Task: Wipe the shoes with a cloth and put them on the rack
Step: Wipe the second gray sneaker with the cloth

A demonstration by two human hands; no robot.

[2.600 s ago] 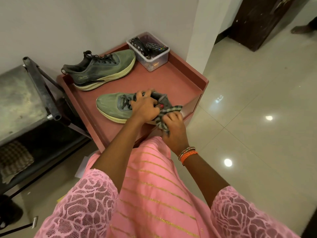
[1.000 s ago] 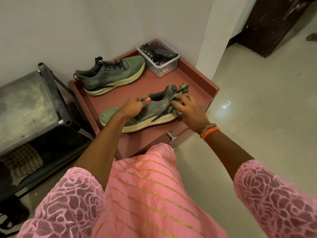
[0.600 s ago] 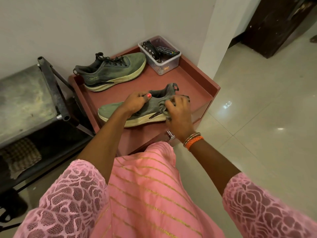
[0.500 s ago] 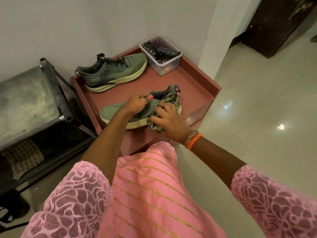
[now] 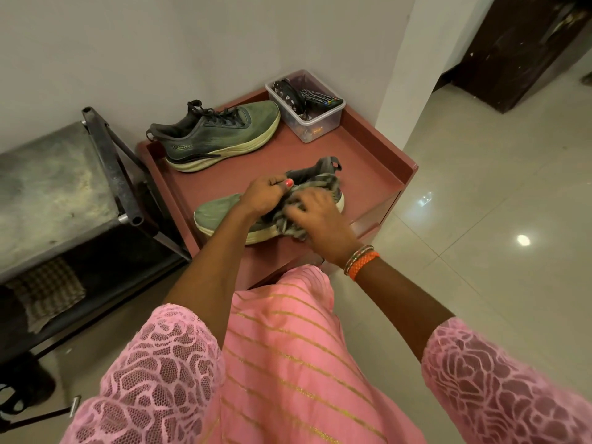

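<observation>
**Near sneaker under the cloth, heel end being wiped**

Your left hand (image 5: 263, 196) curls over the collar of the near green sneaker (image 5: 221, 214), steadying it on the reddish-brown cabinet top (image 5: 368, 161). Your right hand (image 5: 317, 216) bunches the checked cloth (image 5: 315, 184) against the shoe's heel side. The second sneaker (image 5: 214, 137) sits apart near the wall, beside a clear plastic box (image 5: 315, 121) of remotes.

The sneaker looks light, with a soft knit upper and a thick foam sole that is probably firmer; the collar or heel tab should give you the surest hold, since the upper would likely buckle under a squeeze. The cloth is limp and will fold wherever you press.

Your hands and the cloth hide the laces and most of the sneaker's side, so you cannot tell how clean it is. The dark metal rack (image 5: 109, 161) at left is partly cut off; its lower shelf is shadowed.
</observation>
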